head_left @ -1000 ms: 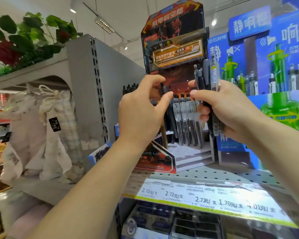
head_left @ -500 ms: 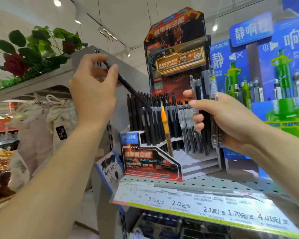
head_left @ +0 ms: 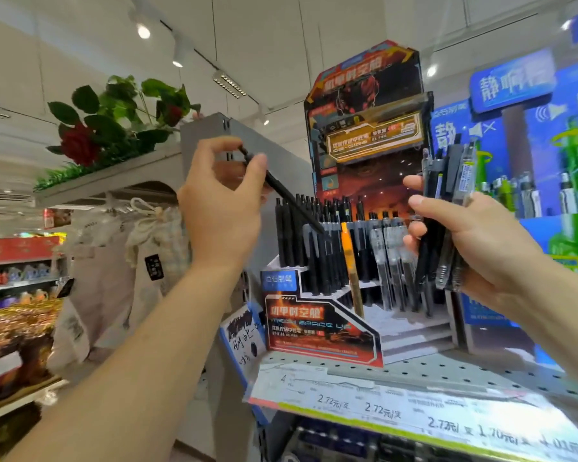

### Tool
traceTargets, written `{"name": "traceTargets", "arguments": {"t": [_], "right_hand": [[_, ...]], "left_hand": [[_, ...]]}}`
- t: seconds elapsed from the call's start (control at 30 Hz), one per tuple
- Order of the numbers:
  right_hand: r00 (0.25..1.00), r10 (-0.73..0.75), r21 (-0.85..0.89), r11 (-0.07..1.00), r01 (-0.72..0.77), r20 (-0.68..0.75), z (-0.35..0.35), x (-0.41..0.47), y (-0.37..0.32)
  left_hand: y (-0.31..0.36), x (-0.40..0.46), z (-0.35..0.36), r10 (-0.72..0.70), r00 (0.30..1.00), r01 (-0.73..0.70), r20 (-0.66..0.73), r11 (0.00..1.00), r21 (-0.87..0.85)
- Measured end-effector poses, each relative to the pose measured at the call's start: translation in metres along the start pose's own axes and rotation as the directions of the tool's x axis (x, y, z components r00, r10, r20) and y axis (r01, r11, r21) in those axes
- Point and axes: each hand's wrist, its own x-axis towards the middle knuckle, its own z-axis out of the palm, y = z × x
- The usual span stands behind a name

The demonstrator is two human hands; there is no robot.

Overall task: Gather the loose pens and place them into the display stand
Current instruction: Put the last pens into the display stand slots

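I see the display stand (head_left: 321, 323) on the perforated shelf (head_left: 447, 370), near the shelf's front left corner. Its stepped tiers hold rows of upright pens (head_left: 314, 248): black ones fill the left and rear tiers, clear-barrelled ones stand toward the right, and a single orange pen (head_left: 349, 258) stands tilted among them near the middle. Price labels (head_left: 381, 408) run along the shelf's front edge.

My left grip (head_left: 221, 208) pinches one black pen (head_left: 287, 196) by its upper end between thumb and fingertips. That pen slants down to the right, its lower tip reaching into the tops of the black pens in the stand's left tiers; I cannot tell whether it has entered a slot. The left hand is raised above and to the left of the stand, back of the hand toward me, fingers curled, forearm rising from the lower left.

My right grip (head_left: 474, 241) clasps a bundle of loose pens (head_left: 447, 208), held roughly upright just to the right of the stand, their tops level with the stand's backing card. The thumb lies across the front of the bundle and the fingers wrap behind it; the forearm comes in from the right edge.

Beyond the shelf's right side stands a blue and green display (head_left: 548, 161). An artificial rose (head_left: 79, 145) sits on top of the shelving to the left.
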Motion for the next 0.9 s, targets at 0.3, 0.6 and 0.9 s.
{"name": "traceTargets", "arguments": {"t": [0.3, 0.6, 0.9], "right_hand": [[1.0, -0.021, -0.096, 0.995, 0.022, 0.014, 0.0, -0.003, 0.0], [0.999, -0.017, -0.101, 0.995, 0.02, 0.031, 0.0, -0.002, 0.0], [0.999, 0.005, -0.088, 0.996, -0.002, 0.039, -0.001, -0.002, -0.001]], "left_hand": [[0.013, -0.056, 0.07, 0.142, 0.862, -0.353, 0.487, 0.856, 0.377], [0.008, -0.054, 0.083, 0.053, 0.893, -0.304, 0.447, 0.803, 0.513], [0.018, -0.048, 0.082, -0.05, 0.865, -0.288, 0.5, 0.766, 0.575]]}}
